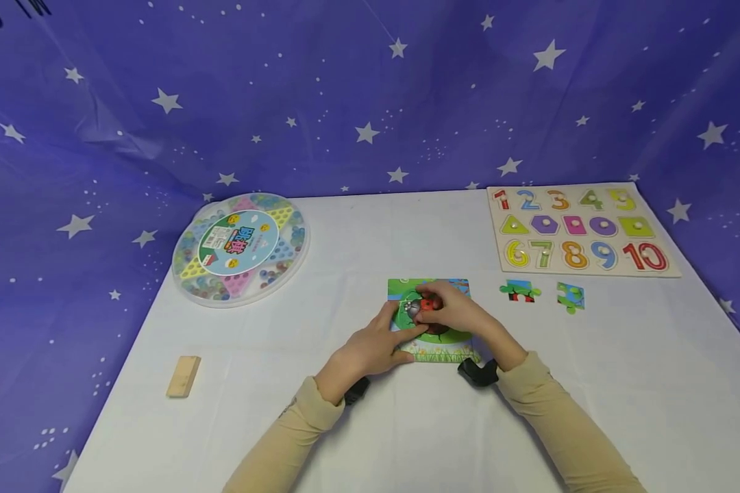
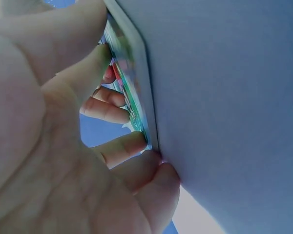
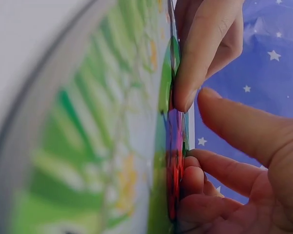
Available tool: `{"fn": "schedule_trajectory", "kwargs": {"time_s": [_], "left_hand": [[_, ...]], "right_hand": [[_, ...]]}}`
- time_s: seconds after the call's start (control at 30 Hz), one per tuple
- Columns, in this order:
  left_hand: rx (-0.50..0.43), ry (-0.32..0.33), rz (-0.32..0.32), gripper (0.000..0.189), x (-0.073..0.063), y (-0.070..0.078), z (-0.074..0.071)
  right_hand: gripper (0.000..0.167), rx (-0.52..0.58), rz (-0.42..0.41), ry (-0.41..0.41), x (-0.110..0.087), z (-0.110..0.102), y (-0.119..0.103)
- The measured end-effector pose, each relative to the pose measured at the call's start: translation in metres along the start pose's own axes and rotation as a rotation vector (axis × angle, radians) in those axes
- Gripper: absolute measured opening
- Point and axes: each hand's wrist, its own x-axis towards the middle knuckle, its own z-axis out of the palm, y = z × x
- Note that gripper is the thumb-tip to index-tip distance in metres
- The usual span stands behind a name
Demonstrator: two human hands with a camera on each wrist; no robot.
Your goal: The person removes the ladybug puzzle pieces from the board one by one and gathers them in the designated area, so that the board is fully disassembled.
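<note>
A jigsaw puzzle [image 1: 440, 356] with a ladybug on green leaves lies on the white table between both hands. My left hand [image 1: 373, 346] spreads over its left side, the thumb by the near edge and one finger on the picture; in the left wrist view other fingers [image 2: 158, 180] rest along the board's edge. My right hand [image 1: 459, 311] reaches over the ladybug, with bent fingertips on the pieces. The right wrist view shows its thumb [image 3: 224, 112] apart from the surface and no piece between thumb and fingers. Two loose puzzle pieces, one [image 1: 521, 290] and another [image 1: 571, 297], lie to the right.
A wooden number-and-shape board [image 1: 592, 270] lies at the back right. At the back left is a round marble-game box [image 1: 240, 250]. A small wooden block [image 1: 183, 376] sits at the front left. A starry purple cloth [image 1: 321, 103] hangs behind the table.
</note>
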Motion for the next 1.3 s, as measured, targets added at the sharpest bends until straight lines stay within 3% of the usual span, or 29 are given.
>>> {"fn": "schedule_trajectory", "kwargs": {"time_s": [0.13,0.37,0.67,1.03,1.17,1.3], "left_hand": [[-0.007,0.000,-0.004,0.053,0.0009,-0.0001,0.0005],[0.014,0.019,-0.011,0.053,0.0011,0.0003,0.0001],[0.038,-0.004,-0.041,0.053,-0.0005,0.0024,-0.0016],[-0.006,0.017,-0.011,0.055,-0.0027,-0.0006,0.0009],[0.046,0.021,-0.003,0.055,-0.0030,0.0005,0.0030],[0.122,0.025,-0.003,0.054,-0.0022,0.0028,0.0063]], "right_hand": [[0.055,0.030,0.043,0.010,0.0002,-0.0004,0.0011],[0.061,0.202,0.103,-0.035,0.0003,-0.0025,0.0011],[0.071,0.260,0.152,-0.109,-0.0012,-0.0035,-0.0049],[0.064,0.420,0.240,-0.031,-0.0040,-0.0029,-0.0059],[0.060,0.404,0.245,0.020,-0.0042,-0.0009,-0.0068],[0.059,0.319,0.188,0.027,-0.0016,0.0008,-0.0077]]}}
